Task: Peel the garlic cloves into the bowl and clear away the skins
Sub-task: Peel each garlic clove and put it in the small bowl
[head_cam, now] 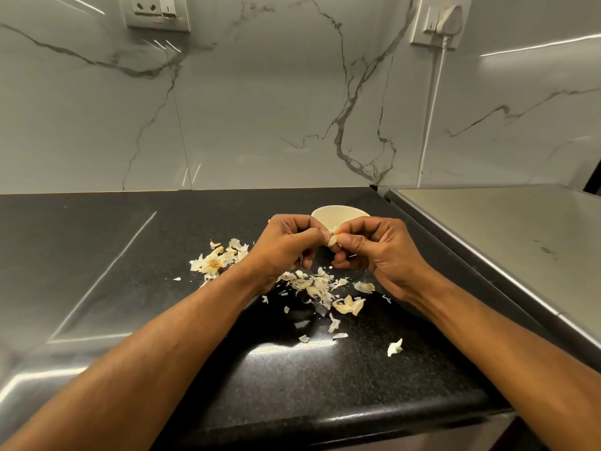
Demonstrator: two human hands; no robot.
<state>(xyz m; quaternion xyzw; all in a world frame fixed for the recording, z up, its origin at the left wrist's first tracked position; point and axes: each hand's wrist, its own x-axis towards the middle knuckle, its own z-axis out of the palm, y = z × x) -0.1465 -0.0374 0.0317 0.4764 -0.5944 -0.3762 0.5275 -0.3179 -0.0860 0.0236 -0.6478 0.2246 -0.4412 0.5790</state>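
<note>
Holding one garlic clove (332,240) between them, both hands hang just above the black counter (341,379). The left hand (286,245) curls its fingers and pinches one end of the clove. The right hand (374,249) curls its fingers too and pinches the other end. The two hands touch at the clove.

Right behind the hands sits a cream bowl (328,214). The hands hide its front, so only the back rim and a bit of the inside show. I cannot tell what lies in it.

Under the hands and a little toward the person lies a pile of dry skins (317,288). A few bigger curled pieces (349,305) lie at the near side of that pile. More small bits (395,347) are spread out closer to the person. To the left of the left hand lies the old garlic root with skins around it (213,263).

To the right of the right hand, the counter ends at a shiny metal top (487,242). Its edge runs close beside the right arm. To the left of the left hand, the counter is wide and bare. Behind the bowl stands a white marble wall (260,109). A plug with a white cord (434,92) hangs on the wall, up and to the right of the hands. The rounded front edge of the counter is under the arms.
</note>
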